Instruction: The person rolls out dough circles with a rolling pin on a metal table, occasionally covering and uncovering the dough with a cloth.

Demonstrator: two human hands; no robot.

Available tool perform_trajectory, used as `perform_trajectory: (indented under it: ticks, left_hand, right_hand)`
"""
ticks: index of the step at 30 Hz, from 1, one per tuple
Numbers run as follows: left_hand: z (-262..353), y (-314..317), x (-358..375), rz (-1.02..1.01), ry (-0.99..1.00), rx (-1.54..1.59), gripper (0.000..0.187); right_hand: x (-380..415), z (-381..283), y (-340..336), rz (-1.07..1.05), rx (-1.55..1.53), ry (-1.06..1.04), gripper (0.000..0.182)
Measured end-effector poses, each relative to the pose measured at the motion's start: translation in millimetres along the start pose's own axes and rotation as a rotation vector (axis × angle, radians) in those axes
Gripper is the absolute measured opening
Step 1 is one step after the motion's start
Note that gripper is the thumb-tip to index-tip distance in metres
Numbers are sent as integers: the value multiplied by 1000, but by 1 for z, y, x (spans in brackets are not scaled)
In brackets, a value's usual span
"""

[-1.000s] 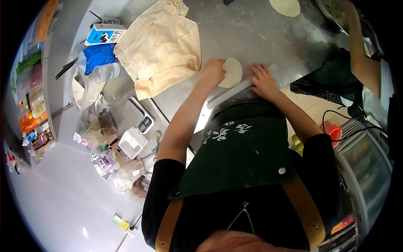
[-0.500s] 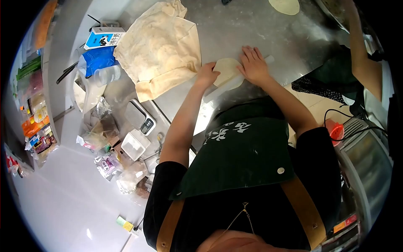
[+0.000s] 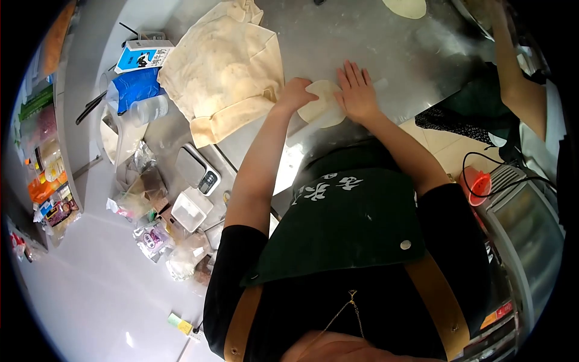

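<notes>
A thin round sheet of dough (image 3: 319, 99) lies on the metal worktop. My left hand (image 3: 294, 95) has its fingers curled at the left edge of the dough, thumb on top, pinching the rim. A pale rolling pin (image 3: 312, 125) runs diagonally across the lower right part of the sheet. Flat on the pin, fingers stretched out and pointing away from me, rests my right hand (image 3: 357, 95), which hides the pin's middle. A cream cloth (image 3: 226, 66) is spread to the left of my left hand, covering something lumpy.
Another dough round (image 3: 406, 7) lies at the far edge of view. On the left are a milk carton (image 3: 143, 56), a blue packet (image 3: 136, 88), a kitchen scale (image 3: 199, 169) and a white tub (image 3: 192, 209). A co-worker's arm (image 3: 512, 72) reaches in at the right.
My right hand has turned slightly, its fingers now straighter and pointing further away from me along the pin. My left hand stays at the dough's edge. The whole view has shifted slightly.
</notes>
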State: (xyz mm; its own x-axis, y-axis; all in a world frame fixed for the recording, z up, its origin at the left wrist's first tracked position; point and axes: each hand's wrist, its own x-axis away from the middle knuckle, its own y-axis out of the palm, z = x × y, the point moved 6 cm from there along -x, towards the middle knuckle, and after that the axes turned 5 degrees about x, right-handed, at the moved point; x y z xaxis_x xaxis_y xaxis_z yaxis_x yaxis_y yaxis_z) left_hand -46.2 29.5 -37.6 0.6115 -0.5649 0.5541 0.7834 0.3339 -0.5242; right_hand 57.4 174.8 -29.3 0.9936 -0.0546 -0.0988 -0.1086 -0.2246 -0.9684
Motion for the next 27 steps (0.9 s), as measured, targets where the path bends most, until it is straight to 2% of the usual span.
perform_trajectory:
  ticks: [3,6,9,12,15,18,21,24,27]
  left_hand:
    - [16,7,7,25,38,-255,27]
    - [40,10,31,43,-14,-319,35]
    - [59,-6,55,114,110,-3,33]
    - [26,-10,38,45,-48,-14,32]
    - [0,-3,27,36,-94,-133,32]
    - [-3,-4,30,48,-126,-77,33]
    - [-17,-1,28,92,-79,81,31]
    - [-29,1,26,130,-33,174,30]
    - [-34,0,21,197,-4,321,28]
  right_hand:
    - [43,7,-18,-18,-140,-114,54]
    - [64,22,-21,-108,-149,-268,45]
    - [68,37,-30,-144,-176,-320,39]
    - [57,39,-48,-105,-175,-322,41]
    - [31,26,-47,-136,-156,-392,40]
    - [7,15,-40,-128,-227,-411,41]
    - [-16,6,-24,52,-123,-251,40]
    - [-14,6,-7,121,-31,-38,41]
    - [6,7,-10,104,-3,-60,45]
